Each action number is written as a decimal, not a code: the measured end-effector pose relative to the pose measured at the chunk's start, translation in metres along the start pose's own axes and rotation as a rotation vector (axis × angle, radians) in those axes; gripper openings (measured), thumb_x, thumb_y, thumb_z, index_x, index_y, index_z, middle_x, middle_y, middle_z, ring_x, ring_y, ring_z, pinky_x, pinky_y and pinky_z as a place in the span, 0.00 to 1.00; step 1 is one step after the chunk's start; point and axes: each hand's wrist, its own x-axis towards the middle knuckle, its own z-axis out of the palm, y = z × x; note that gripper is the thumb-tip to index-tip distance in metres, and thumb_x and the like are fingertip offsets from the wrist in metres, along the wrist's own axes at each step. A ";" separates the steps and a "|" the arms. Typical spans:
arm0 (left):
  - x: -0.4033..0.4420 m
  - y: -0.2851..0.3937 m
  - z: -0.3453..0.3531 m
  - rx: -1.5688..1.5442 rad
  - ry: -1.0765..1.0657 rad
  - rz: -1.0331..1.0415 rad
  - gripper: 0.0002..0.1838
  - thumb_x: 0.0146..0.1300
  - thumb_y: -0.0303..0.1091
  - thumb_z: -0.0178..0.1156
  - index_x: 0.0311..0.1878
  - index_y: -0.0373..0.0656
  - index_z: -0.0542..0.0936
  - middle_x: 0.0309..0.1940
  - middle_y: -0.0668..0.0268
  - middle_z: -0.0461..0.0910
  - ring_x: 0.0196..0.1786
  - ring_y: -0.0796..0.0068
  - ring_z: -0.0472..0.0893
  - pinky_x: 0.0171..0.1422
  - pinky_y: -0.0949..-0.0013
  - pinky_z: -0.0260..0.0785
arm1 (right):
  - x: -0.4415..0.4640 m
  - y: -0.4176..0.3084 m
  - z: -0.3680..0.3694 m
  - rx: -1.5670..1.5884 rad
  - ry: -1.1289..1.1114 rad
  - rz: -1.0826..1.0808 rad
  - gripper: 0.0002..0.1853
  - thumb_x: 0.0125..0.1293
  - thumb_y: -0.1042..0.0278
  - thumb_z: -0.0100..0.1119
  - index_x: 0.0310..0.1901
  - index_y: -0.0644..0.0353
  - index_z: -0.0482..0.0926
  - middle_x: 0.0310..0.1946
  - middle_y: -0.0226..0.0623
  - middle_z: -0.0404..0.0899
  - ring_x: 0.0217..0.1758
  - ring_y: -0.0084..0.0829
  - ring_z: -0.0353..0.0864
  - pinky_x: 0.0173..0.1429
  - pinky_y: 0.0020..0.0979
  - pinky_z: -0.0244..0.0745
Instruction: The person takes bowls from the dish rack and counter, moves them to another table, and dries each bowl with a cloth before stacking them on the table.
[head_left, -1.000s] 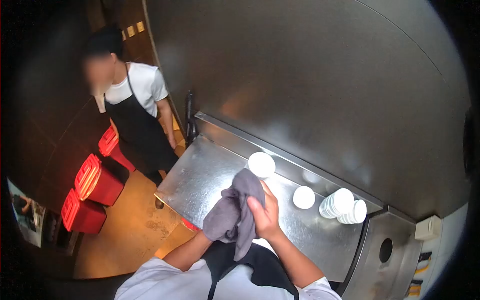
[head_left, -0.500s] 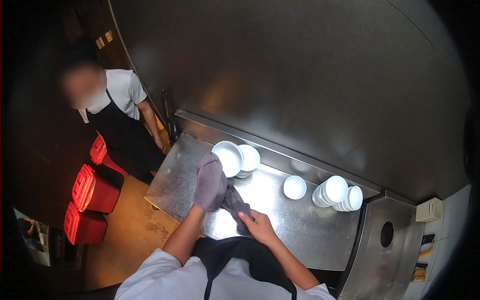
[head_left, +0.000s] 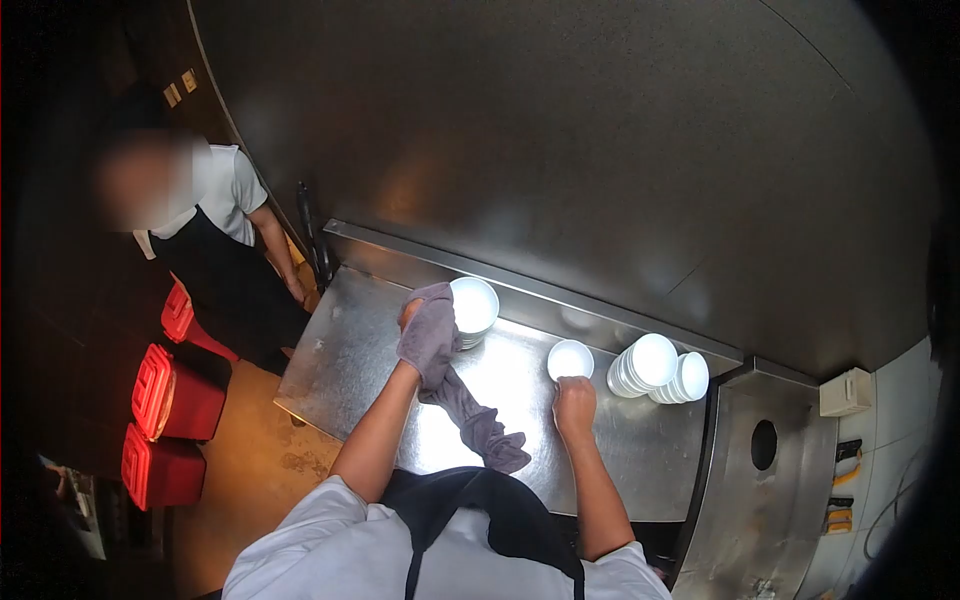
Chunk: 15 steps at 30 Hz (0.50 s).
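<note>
A grey-purple cloth [head_left: 430, 340] covers most of my left hand [head_left: 409, 313], which is closed on it beside the left stack of white bowls [head_left: 474, 305]. The loose end of the cloth hangs down over the steel counter. Some of my left fingers are hidden under the fabric. My right hand [head_left: 574, 408] is closed on the near rim of a single white bowl [head_left: 570, 358]. That bowl is between the left stack and two more stacks of white bowls, the taller one [head_left: 645, 365] and the shorter one [head_left: 685, 378].
The steel counter [head_left: 350, 320] has a raised back edge against a dark wall. On its right is a steel unit [head_left: 765, 490] with a round hole. A person in a dark apron [head_left: 235, 280] stands at the left, near red lidded bins [head_left: 180, 395].
The bowl at my left hand has gone onto the left stack. My right hand has let go of the cloth and moved right to grip the single bowl. The view has shifted slightly.
</note>
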 end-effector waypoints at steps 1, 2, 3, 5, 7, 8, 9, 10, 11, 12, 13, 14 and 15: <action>0.001 0.001 -0.002 -0.042 -0.042 -0.099 0.12 0.64 0.35 0.64 0.48 0.40 0.84 0.45 0.61 0.84 0.51 0.67 0.84 0.56 0.67 0.76 | -0.001 -0.004 -0.002 0.020 -0.055 0.021 0.10 0.60 0.70 0.66 0.43 0.62 0.87 0.40 0.48 0.86 0.49 0.50 0.84 0.54 0.47 0.77; 0.000 0.002 -0.004 -0.062 -0.036 -0.106 0.12 0.64 0.35 0.64 0.47 0.40 0.84 0.44 0.61 0.84 0.51 0.67 0.84 0.55 0.67 0.75 | -0.006 -0.009 -0.003 0.071 -0.007 0.011 0.09 0.61 0.69 0.66 0.42 0.62 0.87 0.38 0.48 0.86 0.47 0.50 0.84 0.52 0.47 0.77; -0.001 0.003 -0.005 -0.082 -0.030 -0.114 0.12 0.64 0.35 0.64 0.46 0.40 0.84 0.43 0.60 0.84 0.50 0.66 0.84 0.55 0.66 0.75 | -0.014 -0.016 -0.004 0.121 0.044 0.005 0.09 0.63 0.69 0.66 0.41 0.62 0.87 0.36 0.48 0.86 0.44 0.50 0.84 0.50 0.47 0.76; -0.012 0.030 -0.014 0.071 0.026 0.120 0.10 0.63 0.34 0.64 0.43 0.40 0.83 0.40 0.60 0.83 0.49 0.65 0.83 0.53 0.65 0.75 | -0.029 -0.037 -0.017 0.221 0.093 0.081 0.08 0.65 0.68 0.65 0.41 0.63 0.86 0.35 0.49 0.85 0.41 0.52 0.84 0.47 0.47 0.76; -0.012 0.046 -0.023 0.526 0.043 0.465 0.07 0.62 0.33 0.64 0.39 0.40 0.82 0.36 0.61 0.82 0.47 0.65 0.82 0.51 0.64 0.74 | -0.055 -0.049 -0.028 0.314 0.089 0.254 0.09 0.67 0.67 0.64 0.41 0.64 0.86 0.36 0.51 0.85 0.40 0.53 0.84 0.47 0.45 0.77; -0.011 0.053 -0.026 0.820 0.033 0.676 0.06 0.62 0.32 0.64 0.37 0.40 0.81 0.35 0.61 0.81 0.46 0.65 0.81 0.51 0.63 0.74 | -0.073 -0.040 -0.021 0.419 0.147 0.278 0.11 0.71 0.65 0.62 0.42 0.65 0.85 0.36 0.46 0.87 0.37 0.46 0.86 0.45 0.40 0.77; -0.022 0.073 -0.034 0.748 0.033 0.677 0.06 0.62 0.33 0.63 0.36 0.41 0.80 0.35 0.62 0.80 0.45 0.64 0.81 0.50 0.63 0.73 | -0.089 -0.032 -0.027 0.567 0.116 0.404 0.11 0.72 0.65 0.62 0.43 0.65 0.85 0.35 0.42 0.87 0.38 0.42 0.86 0.44 0.38 0.78; -0.039 0.098 -0.050 0.678 0.030 0.675 0.07 0.63 0.34 0.62 0.36 0.41 0.79 0.35 0.62 0.80 0.45 0.64 0.80 0.50 0.62 0.73 | -0.105 -0.023 -0.039 0.718 0.089 0.531 0.10 0.72 0.65 0.62 0.43 0.65 0.85 0.35 0.39 0.87 0.38 0.37 0.86 0.44 0.36 0.78; -0.048 0.108 -0.057 0.609 0.027 0.670 0.08 0.64 0.35 0.61 0.36 0.41 0.77 0.35 0.63 0.79 0.44 0.64 0.80 0.49 0.61 0.73 | -0.122 -0.013 -0.049 0.872 0.066 0.653 0.10 0.72 0.65 0.63 0.43 0.64 0.85 0.34 0.35 0.87 0.39 0.33 0.87 0.44 0.35 0.78; -0.049 0.099 -0.055 0.462 -0.028 0.562 0.05 0.62 0.31 0.62 0.36 0.40 0.77 0.35 0.59 0.78 0.44 0.58 0.79 0.50 0.58 0.73 | -0.140 0.007 -0.061 0.978 0.045 0.781 0.09 0.73 0.65 0.63 0.44 0.62 0.85 0.36 0.28 0.85 0.42 0.25 0.85 0.47 0.34 0.81; -0.053 0.096 -0.059 0.181 -0.083 0.405 0.05 0.63 0.31 0.61 0.37 0.40 0.77 0.37 0.58 0.78 0.46 0.56 0.79 0.52 0.57 0.73 | -0.158 0.024 -0.075 1.144 0.199 0.886 0.09 0.73 0.66 0.63 0.46 0.61 0.84 0.38 0.30 0.85 0.42 0.27 0.85 0.50 0.36 0.83; -0.058 0.094 -0.062 -0.107 -0.096 0.252 0.05 0.64 0.31 0.60 0.39 0.40 0.77 0.38 0.58 0.77 0.47 0.55 0.79 0.54 0.56 0.73 | -0.176 0.044 -0.091 1.308 0.357 0.978 0.09 0.72 0.66 0.63 0.49 0.60 0.82 0.41 0.31 0.85 0.43 0.28 0.86 0.53 0.39 0.84; -0.069 0.106 -0.079 -0.524 -0.105 0.035 0.07 0.68 0.34 0.58 0.42 0.40 0.77 0.40 0.59 0.78 0.51 0.58 0.78 0.57 0.58 0.73 | -0.202 0.078 -0.098 1.335 0.516 0.933 0.13 0.72 0.65 0.63 0.54 0.61 0.80 0.49 0.37 0.83 0.50 0.33 0.85 0.58 0.46 0.85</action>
